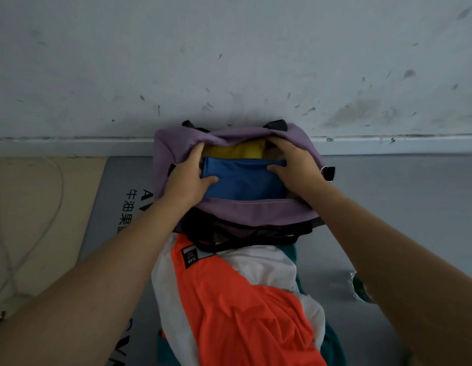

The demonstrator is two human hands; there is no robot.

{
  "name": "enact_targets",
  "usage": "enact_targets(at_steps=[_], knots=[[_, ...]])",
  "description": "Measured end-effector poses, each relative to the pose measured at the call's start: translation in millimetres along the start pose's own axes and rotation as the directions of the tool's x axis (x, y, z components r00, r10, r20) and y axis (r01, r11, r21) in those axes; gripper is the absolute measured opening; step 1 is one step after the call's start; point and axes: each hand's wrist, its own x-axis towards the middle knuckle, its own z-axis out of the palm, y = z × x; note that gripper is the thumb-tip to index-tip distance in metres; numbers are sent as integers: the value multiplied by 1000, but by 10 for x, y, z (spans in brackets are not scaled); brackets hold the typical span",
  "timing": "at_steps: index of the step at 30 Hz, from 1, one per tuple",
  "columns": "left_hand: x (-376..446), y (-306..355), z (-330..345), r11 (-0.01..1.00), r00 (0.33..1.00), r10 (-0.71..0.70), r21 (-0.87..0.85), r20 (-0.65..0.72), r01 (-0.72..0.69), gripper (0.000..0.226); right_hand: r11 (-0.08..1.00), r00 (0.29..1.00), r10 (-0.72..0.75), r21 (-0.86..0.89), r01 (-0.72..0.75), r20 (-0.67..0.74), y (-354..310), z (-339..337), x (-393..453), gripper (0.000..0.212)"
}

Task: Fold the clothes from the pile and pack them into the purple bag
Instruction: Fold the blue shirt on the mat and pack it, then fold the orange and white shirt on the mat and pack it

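Head view, the only one I have: the purple bag (256, 212) sits against the wall with its mouth open, and I see my left hand (188, 177) and right hand (290, 165) both inside it. Each holds one end of a folded blue garment (245, 179), thumbs on top and fingers curled under its side edges, easing it in over a yellow garment (240, 151) already packed. I judge the blue piece light, soft and floppy, so holding both ends keeps the fold from slumping. Nearer me lies the pile (237, 299), an orange garment (245, 307) draped over white and teal ones, unfolded. Those look thin and slippery; I would take them by the shoulders or the hem.
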Motion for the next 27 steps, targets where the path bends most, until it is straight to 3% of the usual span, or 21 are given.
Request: enact_targets(at_steps=[4,6,11,14,16,18,21,24,27], knots=[[-27,9,-21,1000,997,16,9,-78,-16,83,999,1000,-10,-33,10,-11,-2,-47,46,69],[-36,36,-10,1000,996,4,-12,-86,-5,79,1000,999,6,30,-4,-49,-18,-42,35,69],[-95,146,-87,997,999,50,-56,12,-49,69,982,1000,-2,188,3,-6,-96,-47,-158,76],[-322,270,-144,974,983,151,-153,-105,-166,40,970,999,7,243,6,-53,-172,-111,-441,55],[-597,380,-138,965,955,160,-165,-249,-205,22,964,982,14,263,36,-186,-242,-111,-746,35],[-928,475,-69,969,949,124,-172,-291,-179,21,962,944,14,263,78,-331,-310,-42,-1108,18],[-1395,466,192,976,991,-20,-217,-134,-10,27,978,899,24,196,69,-437,-310,178,-1635,12],[-1785,297,516,989,995,-34,-141,93,47,16,999,835,26,41,-4,-550,-173,419,-2060,7],[-2033,136,692,996,966,36,-92,256,-13,49,997,791,50,-12,-72,-610,2,570,-2390,15]])
